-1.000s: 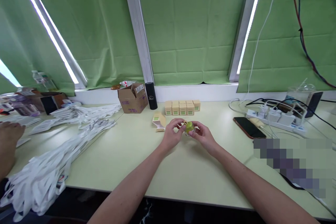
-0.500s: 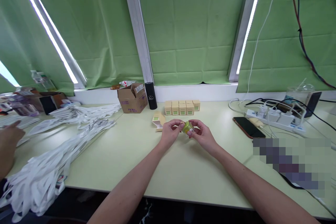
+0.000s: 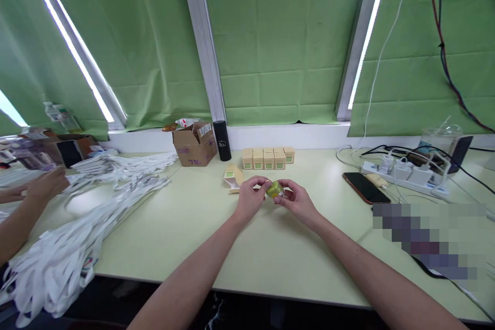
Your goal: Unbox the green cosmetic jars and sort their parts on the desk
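Over the middle of the table (image 3: 185, 237), both hands hold one small, rounded green jar (image 3: 274, 190) with a yellowish, shiny surface. My left hand (image 3: 251, 196) pinches its left side between thumb and fingers. From the right, my right hand (image 3: 297, 197) grips it with the thumb in front and the fingers behind. Just beyond my left hand lies an opened small cardboard box (image 3: 233, 178) with its flaps spread. Several closed small kraft boxes (image 3: 263, 159), each with a green label, stand in a row farther back.
White straps (image 3: 73, 234) spread over the left side, where a co-worker's hands (image 3: 46, 185) are. A brown carton (image 3: 195, 145) and black cylinder (image 3: 221, 141) stand at the back. To the right are a phone (image 3: 366, 187) and a power strip (image 3: 410, 178) with cables.
The green jar has turned slightly in my fingers, showing more of its green side. The co-worker's hand at the left has moved right and a second hand now shows.
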`<move>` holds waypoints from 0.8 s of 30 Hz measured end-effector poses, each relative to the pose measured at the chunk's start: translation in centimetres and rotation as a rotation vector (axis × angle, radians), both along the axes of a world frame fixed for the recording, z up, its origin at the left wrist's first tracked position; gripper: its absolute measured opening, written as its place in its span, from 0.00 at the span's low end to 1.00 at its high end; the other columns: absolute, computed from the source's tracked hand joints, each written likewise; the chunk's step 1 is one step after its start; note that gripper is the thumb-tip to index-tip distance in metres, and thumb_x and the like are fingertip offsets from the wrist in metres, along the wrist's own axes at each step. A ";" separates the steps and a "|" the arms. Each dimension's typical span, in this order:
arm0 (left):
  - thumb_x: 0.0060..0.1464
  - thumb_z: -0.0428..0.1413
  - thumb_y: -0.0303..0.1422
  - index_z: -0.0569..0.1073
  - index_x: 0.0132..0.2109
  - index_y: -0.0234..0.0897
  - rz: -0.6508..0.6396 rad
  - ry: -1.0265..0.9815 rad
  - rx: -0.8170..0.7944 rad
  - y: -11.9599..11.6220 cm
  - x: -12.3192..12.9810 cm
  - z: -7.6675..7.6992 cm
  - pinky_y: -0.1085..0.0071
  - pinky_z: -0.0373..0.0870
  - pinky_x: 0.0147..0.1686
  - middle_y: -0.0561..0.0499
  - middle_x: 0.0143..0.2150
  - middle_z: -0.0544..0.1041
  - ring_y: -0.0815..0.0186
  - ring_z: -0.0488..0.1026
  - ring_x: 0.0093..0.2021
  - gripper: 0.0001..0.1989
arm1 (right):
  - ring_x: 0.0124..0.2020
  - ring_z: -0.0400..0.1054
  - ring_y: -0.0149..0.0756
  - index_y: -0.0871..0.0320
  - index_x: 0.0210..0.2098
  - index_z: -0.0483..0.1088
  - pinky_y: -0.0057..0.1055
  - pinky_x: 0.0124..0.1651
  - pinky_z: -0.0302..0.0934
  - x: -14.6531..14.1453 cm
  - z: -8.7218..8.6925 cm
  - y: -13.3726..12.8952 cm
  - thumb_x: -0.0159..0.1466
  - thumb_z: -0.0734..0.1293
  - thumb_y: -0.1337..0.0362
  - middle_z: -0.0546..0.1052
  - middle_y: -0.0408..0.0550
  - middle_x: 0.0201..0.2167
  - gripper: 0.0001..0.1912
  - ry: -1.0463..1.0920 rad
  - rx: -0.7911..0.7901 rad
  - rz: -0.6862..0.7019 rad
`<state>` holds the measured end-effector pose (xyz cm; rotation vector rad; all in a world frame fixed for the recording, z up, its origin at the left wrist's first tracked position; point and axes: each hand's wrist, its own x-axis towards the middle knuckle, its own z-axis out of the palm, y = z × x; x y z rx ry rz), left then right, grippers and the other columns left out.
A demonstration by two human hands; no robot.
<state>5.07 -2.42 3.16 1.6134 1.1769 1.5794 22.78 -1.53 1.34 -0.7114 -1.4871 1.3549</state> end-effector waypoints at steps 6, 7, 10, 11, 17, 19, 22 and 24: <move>0.57 0.64 0.43 0.80 0.34 0.36 0.001 -0.078 0.035 0.0 0.0 0.2 0.69 0.78 0.29 0.46 0.40 0.82 0.64 0.77 0.34 0.13 | 0.43 0.76 0.43 0.53 0.49 0.70 0.43 0.49 0.74 -0.1 -0.1 0.1 0.53 0.80 0.53 0.78 0.49 0.44 0.29 0.034 0.035 -0.025; 0.57 0.64 0.43 0.80 0.35 0.36 -0.013 -0.093 0.046 0.0 0.0 0.3 0.68 0.80 0.31 0.46 0.41 0.82 0.63 0.78 0.36 0.13 | 0.44 0.76 0.43 0.53 0.50 0.70 0.44 0.49 0.75 0.0 -0.1 0.1 0.54 0.79 0.53 0.77 0.50 0.44 0.28 0.036 0.066 -0.050; 0.57 0.65 0.43 0.80 0.38 0.36 -0.099 -0.132 0.048 -0.4 0.1 0.5 0.65 0.82 0.36 0.44 0.45 0.81 0.61 0.79 0.40 0.13 | 0.51 0.73 0.46 0.51 0.51 0.70 0.47 0.52 0.75 0.3 0.0 -0.2 0.60 0.75 0.58 0.72 0.52 0.51 0.22 -0.036 0.311 -0.225; 0.56 0.66 0.43 0.80 0.40 0.36 -0.133 -0.139 0.043 -0.5 0.1 0.6 0.65 0.82 0.37 0.43 0.45 0.81 0.60 0.79 0.42 0.14 | 0.54 0.71 0.47 0.50 0.52 0.70 0.49 0.54 0.74 0.5 0.1 -0.3 0.61 0.73 0.60 0.70 0.54 0.53 0.20 -0.087 0.435 -0.291; 0.48 0.72 0.37 0.76 0.48 0.38 -0.228 -0.145 0.039 -0.9 0.6 0.9 0.60 0.81 0.48 0.44 0.48 0.78 0.57 0.76 0.52 0.22 | 0.59 0.66 0.52 0.48 0.55 0.68 0.56 0.58 0.70 1.0 0.0 -0.4 0.67 0.63 0.71 0.64 0.57 0.55 0.19 -0.293 0.913 -0.409; 0.46 0.72 0.33 0.75 0.48 0.38 -0.220 -0.162 0.068 -1.0 0.7 0.9 0.59 0.80 0.50 0.45 0.49 0.78 0.58 0.77 0.51 0.22 | 0.60 0.64 0.52 0.48 0.57 0.64 0.57 0.58 0.70 0.9 -0.1 -0.2 0.68 0.63 0.72 0.63 0.57 0.55 0.20 -0.297 0.920 -0.430; 0.46 0.71 0.30 0.75 0.49 0.39 -0.169 -0.140 0.147 -1.1 0.8 0.7 0.56 0.79 0.53 0.45 0.52 0.77 0.57 0.76 0.55 0.23 | 0.61 0.62 0.51 0.49 0.60 0.58 0.56 0.56 0.72 0.8 -0.3 0.2 0.67 0.64 0.70 0.62 0.58 0.57 0.24 -0.265 0.874 -0.467; 0.47 0.71 0.30 0.74 0.50 0.40 -0.139 -0.109 0.191 -1.1 0.8 0.6 0.55 0.79 0.54 0.44 0.53 0.77 0.55 0.75 0.57 0.23 | 0.61 0.62 0.51 0.49 0.61 0.55 0.54 0.54 0.74 0.7 -0.3 0.3 0.67 0.65 0.68 0.61 0.58 0.59 0.26 -0.253 0.851 -0.478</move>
